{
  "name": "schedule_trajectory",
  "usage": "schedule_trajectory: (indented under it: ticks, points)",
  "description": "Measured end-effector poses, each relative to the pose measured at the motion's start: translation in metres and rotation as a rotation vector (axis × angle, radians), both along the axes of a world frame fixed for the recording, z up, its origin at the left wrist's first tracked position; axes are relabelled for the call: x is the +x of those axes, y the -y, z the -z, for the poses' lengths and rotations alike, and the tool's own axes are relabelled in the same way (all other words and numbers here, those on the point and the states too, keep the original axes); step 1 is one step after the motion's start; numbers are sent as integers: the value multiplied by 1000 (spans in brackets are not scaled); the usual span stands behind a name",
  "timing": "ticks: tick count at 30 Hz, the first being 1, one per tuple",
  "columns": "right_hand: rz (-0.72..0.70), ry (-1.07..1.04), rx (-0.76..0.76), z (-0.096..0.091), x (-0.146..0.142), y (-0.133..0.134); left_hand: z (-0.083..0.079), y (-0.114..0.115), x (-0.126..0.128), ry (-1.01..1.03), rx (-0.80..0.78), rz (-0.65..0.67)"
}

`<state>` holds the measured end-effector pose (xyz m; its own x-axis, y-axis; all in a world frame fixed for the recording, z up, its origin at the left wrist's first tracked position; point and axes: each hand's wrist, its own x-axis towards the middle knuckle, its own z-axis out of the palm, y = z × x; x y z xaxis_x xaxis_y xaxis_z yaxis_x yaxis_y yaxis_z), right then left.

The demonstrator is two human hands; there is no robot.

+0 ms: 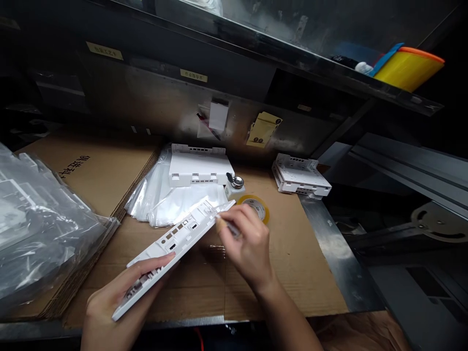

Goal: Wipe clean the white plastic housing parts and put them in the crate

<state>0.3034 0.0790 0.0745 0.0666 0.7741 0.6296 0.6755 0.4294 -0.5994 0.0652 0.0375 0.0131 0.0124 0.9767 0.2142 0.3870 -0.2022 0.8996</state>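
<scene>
My left hand (117, 295) grips the near end of a long white plastic panel (179, 239) and holds it tilted on edge above the cardboard sheet (292, 273). My right hand (246, 241) is closed in a pinch on a thin brush-like tool (223, 224), whose tip touches the far end of the panel. Just beyond my right hand lies a roll of yellow tape (258, 204). A small bottle with a metal cap (234, 186) stands beside it.
A white housing (197, 165) lies on clear plastic bags (161, 195) at the back. More white parts (302, 178) are stacked at the back right. Bagged parts (40, 229) pile up on a cardboard box at the left. A metal shelf (292, 58) overhangs the bench.
</scene>
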Motion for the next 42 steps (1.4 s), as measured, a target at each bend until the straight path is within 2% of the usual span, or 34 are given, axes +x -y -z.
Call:
schedule_trajectory:
  ticks: [3,11,14,17,21,23,24,26,29,31,33,35,37,39,40,42]
  points:
    - [-136,15,-4,-5,-20,14,-6,-2,5,38,17,-10]
    - [-330,8,-23,-13,-68,50,-18,-3,11,60,17,-1]
    - [-341,7,-45,-12,-70,49,-19,-3,11,64,7,0]
    - [-171,17,-95,-8,-42,26,-16,-6,9,55,11,-4]
    - [261,-14,-45,-11,25,-9,-11,-8,4,63,-4,-25]
    - [399,-68,13,-19,48,-12,-11,-9,1,83,-24,-37]
    - [418,-107,33,-23,52,-9,-11,-10,1,91,-32,-42]
    - [316,-224,-12,-28,46,3,-14,-11,0,93,-33,-43]
    - [-133,-425,-294,-25,15,19,-21,-14,-2,63,14,-8]
    - [-370,-418,-444,-17,-5,24,-25,-15,-4,31,74,57]
    - [-444,-364,-463,-9,-16,26,-26,-14,-6,-16,154,126]
    - [-414,-415,-400,-4,-18,29,-27,-11,-7,-9,240,94]
    - [-333,-542,-315,-1,-18,36,-30,-7,-4,183,252,-67]
    - [-229,-617,-232,2,-21,48,-38,-5,2,570,89,-206]
    - [-188,-627,-200,4,-25,56,-44,-4,5,782,-60,-201]
    - [-158,-602,-165,10,-34,72,-56,-5,12,1129,-391,-46]
